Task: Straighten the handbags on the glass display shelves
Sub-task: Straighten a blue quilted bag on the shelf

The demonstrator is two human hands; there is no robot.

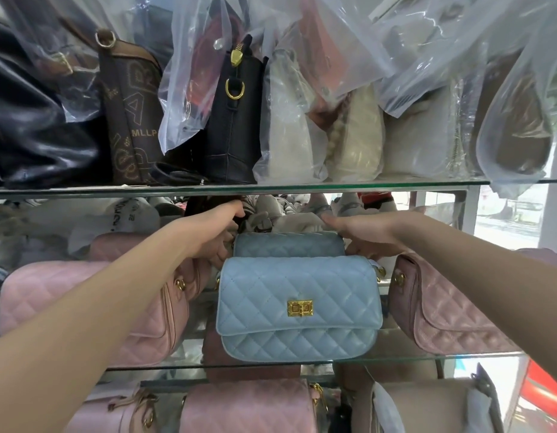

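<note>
"MLLP" lettering on brown bag [132, 120]; hands [213, 232] [364, 235] beside rear blue bag [288, 245]

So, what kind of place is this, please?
Probably a handbag shop or its stockroom: tiered glass shelves, many bags in clear plastic covers, and near-identical quilted bags in blue and pink.

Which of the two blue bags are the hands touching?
The back blue bag, the one tucked behind. The left hand and right hand sit at its two ends. The front blue bag, showing a gold clasp, is untouched.
</note>
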